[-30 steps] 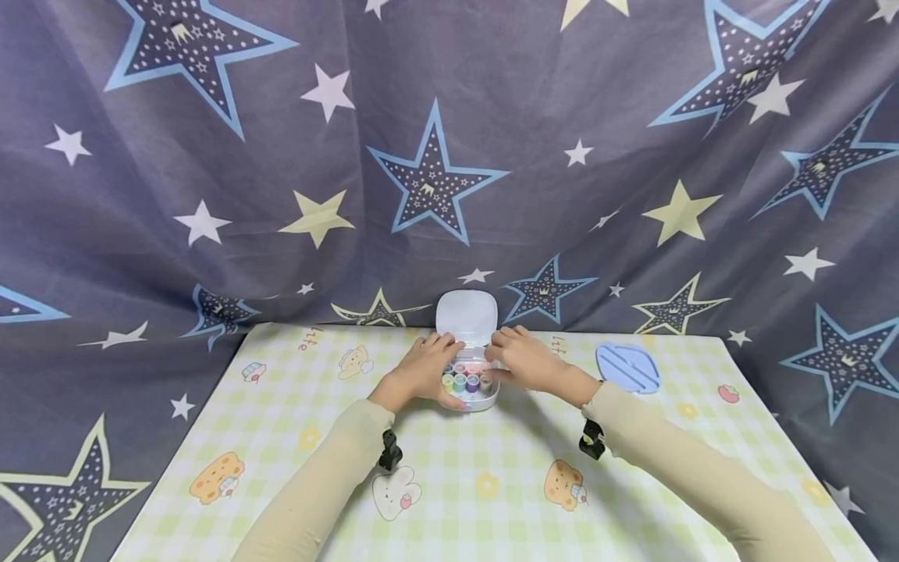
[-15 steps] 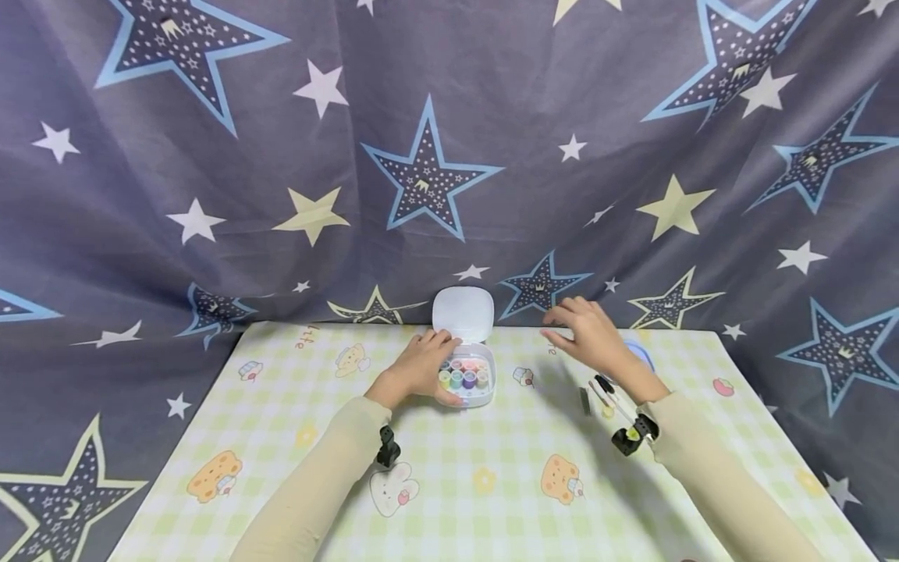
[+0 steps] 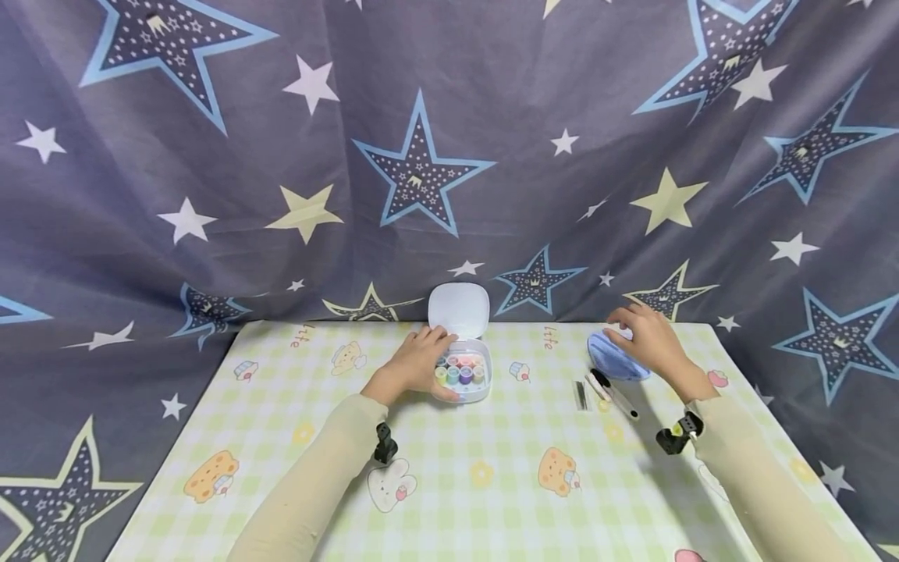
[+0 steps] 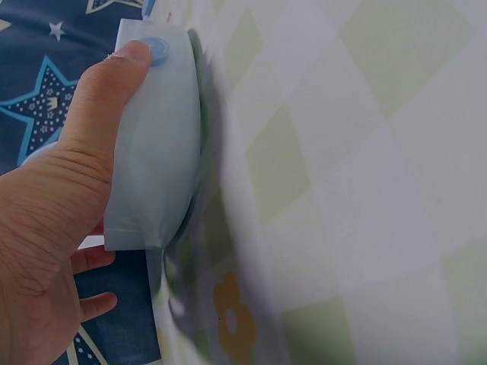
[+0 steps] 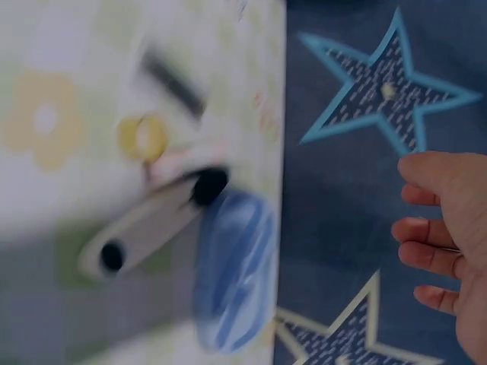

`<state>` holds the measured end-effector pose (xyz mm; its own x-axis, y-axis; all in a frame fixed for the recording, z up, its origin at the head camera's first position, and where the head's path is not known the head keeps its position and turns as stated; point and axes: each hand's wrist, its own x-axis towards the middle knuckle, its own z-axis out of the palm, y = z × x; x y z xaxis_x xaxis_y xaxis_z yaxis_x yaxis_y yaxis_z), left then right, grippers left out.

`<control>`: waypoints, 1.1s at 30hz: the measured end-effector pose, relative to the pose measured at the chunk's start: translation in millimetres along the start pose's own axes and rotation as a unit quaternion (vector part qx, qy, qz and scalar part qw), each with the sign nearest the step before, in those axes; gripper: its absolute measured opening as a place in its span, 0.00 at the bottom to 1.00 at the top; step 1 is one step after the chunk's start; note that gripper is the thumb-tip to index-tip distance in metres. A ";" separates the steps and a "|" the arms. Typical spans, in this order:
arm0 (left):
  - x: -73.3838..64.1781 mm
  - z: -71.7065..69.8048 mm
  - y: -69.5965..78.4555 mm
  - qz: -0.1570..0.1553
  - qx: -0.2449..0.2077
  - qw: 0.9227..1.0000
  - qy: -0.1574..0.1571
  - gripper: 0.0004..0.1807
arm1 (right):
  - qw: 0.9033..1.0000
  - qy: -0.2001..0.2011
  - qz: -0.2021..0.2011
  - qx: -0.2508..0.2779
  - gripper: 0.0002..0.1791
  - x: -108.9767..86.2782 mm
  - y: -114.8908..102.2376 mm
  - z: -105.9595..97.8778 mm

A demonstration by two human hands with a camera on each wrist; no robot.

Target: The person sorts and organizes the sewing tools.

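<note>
A small white sewing box (image 3: 480,396) stands with its lid (image 3: 460,311) raised at the back of the table. Several colored thread spools (image 3: 466,376) sit inside it. My left hand (image 3: 414,363) grips the box's left side. In the left wrist view, the thumb (image 4: 106,99) presses beside a round blue button (image 4: 157,51) on its front wall. My right hand (image 3: 653,343) hovers over a blue tray insert (image 3: 614,359) with diagonal bars. Its fingers are loosely bent and hold nothing in the right wrist view, off to the side of the blue tray insert (image 5: 236,274).
White thread snips (image 3: 620,398) with black ends lie in front of the blue insert. A small packet with dark strips (image 3: 581,396) is left of them. A star-patterned curtain (image 3: 393,257) hangs right behind the checked table (image 3: 492,445).
My right hand has left the box and swung right, over the blue insert. The snips and packet have come into sight beside my right arm. My left hand keeps its grip on the box.
</note>
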<state>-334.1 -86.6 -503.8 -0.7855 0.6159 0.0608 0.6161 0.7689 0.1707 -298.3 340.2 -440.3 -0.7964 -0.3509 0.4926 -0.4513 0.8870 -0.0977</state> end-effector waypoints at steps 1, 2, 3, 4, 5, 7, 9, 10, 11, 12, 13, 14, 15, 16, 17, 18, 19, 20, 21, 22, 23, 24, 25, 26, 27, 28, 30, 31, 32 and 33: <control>-0.4 -0.2 -0.1 0.000 -0.001 1.000 -0.001 0.68 | 1.000 -0.004 0.001 -0.003 0.09 -2.8 4.7 1.8; -0.8 -0.3 -0.2 0.000 -0.001 1.000 -0.001 0.68 | 1.000 -0.007 0.002 -0.006 0.09 -5.5 8.7 3.6; -1.1 -0.3 -0.3 0.001 -0.002 1.000 -0.001 0.68 | 1.000 -0.013 0.004 -0.008 0.10 -8.1 13.4 6.2; -1.0 -0.5 -0.2 0.002 -0.002 1.000 0.000 0.68 | 1.000 -0.020 0.008 -0.011 0.11 -10.7 17.0 8.0; -1.0 -0.7 -0.2 0.002 -0.002 1.000 0.001 0.68 | 0.999 -0.028 0.013 -0.013 0.11 -13.3 20.7 10.0; -1.0 -0.9 -0.1 0.004 -0.003 1.000 0.004 0.67 | 0.998 -0.050 0.028 -0.016 0.13 -18.1 26.6 14.2; -1.2 -1.2 0.2 0.004 -0.003 1.000 0.003 0.67 | 0.996 -0.078 0.045 -0.019 0.14 -22.4 31.8 18.4; -1.4 -1.4 0.5 0.003 -0.004 1.000 0.002 0.67 | 0.994 -0.090 0.055 -0.022 0.15 -24.4 33.5 20.2; -1.5 -1.6 0.8 0.003 -0.005 1.000 0.000 0.68 | 0.993 -0.102 0.063 -0.023 0.16 -26.1 35.4 22.2; -1.8 -2.0 1.2 0.003 -0.007 1.000 0.000 0.68 | 0.991 -0.111 0.071 -0.025 0.16 -27.7 37.2 24.1; -2.1 -2.4 1.7 0.002 -0.008 1.000 0.000 0.68 | 0.989 -0.121 0.079 -0.026 0.17 -29.2 38.7 25.8; -2.4 -2.8 2.1 0.002 -0.008 1.000 0.000 0.68 | 0.988 -0.127 0.084 -0.028 0.18 -30.7 40.0 27.7; -2.7 -3.3 2.6 0.001 -0.010 1.000 0.000 0.68 | 0.987 -0.131 0.089 -0.029 0.18 -32.1 41.2 29.6; -3.1 -3.8 3.0 0.000 -0.012 1.000 0.001 0.68 | 0.986 -0.134 0.092 -0.030 0.19 -33.4 42.0 31.1; -3.5 -4.3 3.4 0.000 -0.014 1.000 0.001 0.67 | 0.985 -0.139 0.096 -0.031 0.19 -34.8 42.4 32.4; -3.8 -4.8 3.8 -0.001 -0.016 1.000 0.001 0.67 | 0.984 -0.144 0.099 -0.032 0.20 -36.3 42.9 33.8; -4.3 -5.2 4.2 -0.002 -0.016 1.000 -0.001 0.67 | 0.983 -0.149 0.102 -0.035 0.20 -38.1 43.6 35.3; -4.6 -5.4 4.5 -0.002 -0.019 1.000 -0.003 0.67 | 0.982 -0.152 0.104 -0.038 0.19 -39.8 43.8 36.4; -5.0 -5.6 4.9 -0.002 -0.022 1.000 -0.004 0.67 | 0.981 -0.156 0.107 -0.040 0.19 -41.2 44.0 37.3; -5.4 -5.8 5.2 -0.003 -0.024 1.000 -0.006 0.67 | 0.980 -0.159 0.109 -0.042 0.19 -42.4 44.2 38.0; -5.7 -6.0 5.4 -0.003 -0.029 1.000 -0.006 0.67 | 0.980 -0.161 0.112 -0.045 0.19 -43.2 44.5 38.8; -5.9 -5.7 5.4 -0.005 -0.035 0.999 -0.007 0.67 | 0.979 -0.161 0.113 -0.048 0.19 -43.5 44.8 39.3; -6.5 -5.8 5.3 -0.006 -0.042 0.999 -0.008 0.67 | 0.979 -0.161 0.114 -0.050 0.19 -43.6 44.5 39.5; -6.9 -6.1 5.1 -0.008 -0.049 0.999 -0.008 0.67 | 0.979 -0.161 0.115 -0.051 0.19 -43.3 43.7 39.3; -7.3 -6.3 5.0 -0.011 -0.055 0.998 -0.009 0.68 | 0.979 -0.162 0.116 -0.053 0.19 -43.0 43.4 39.1; -7.6 -6.4 4.9 -0.014 -0.061 0.998 -0.010 0.68 | 0.978 -0.162 0.116 -0.054 0.19 -42.7 43.3 38.7; -8.3 -6.5 4.5 -0.017 -0.068 0.997 -0.011 0.68 | 0.977 -0.167 0.120 -0.057 0.20 -43.1 42.9 38.3; -9.0 -7.7 4.5 -0.017 -0.069 0.997 -0.013 0.69 | 0.976 -0.169 0.123 -0.057 0.20 -43.4 42.6 37.6; -9.5 -8.5 4.4 -0.017 -0.071 0.997 -0.012 0.69 | 0.975 -0.171 0.126 -0.057 0.20 -44.0 43.4 37.0; -10.1 -9.4 4.3 -0.017 -0.073 0.997 -0.011 0.69 | 0.975 -0.174 0.129 -0.056 0.20 -45.1 43.9 36.5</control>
<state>-324.0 -91.1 -494.5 -0.8031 0.5951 0.0306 0.5729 0.7571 0.3140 -296.9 384.0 -498.4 -0.9748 -0.1740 0.1395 -0.1856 0.9798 -0.0750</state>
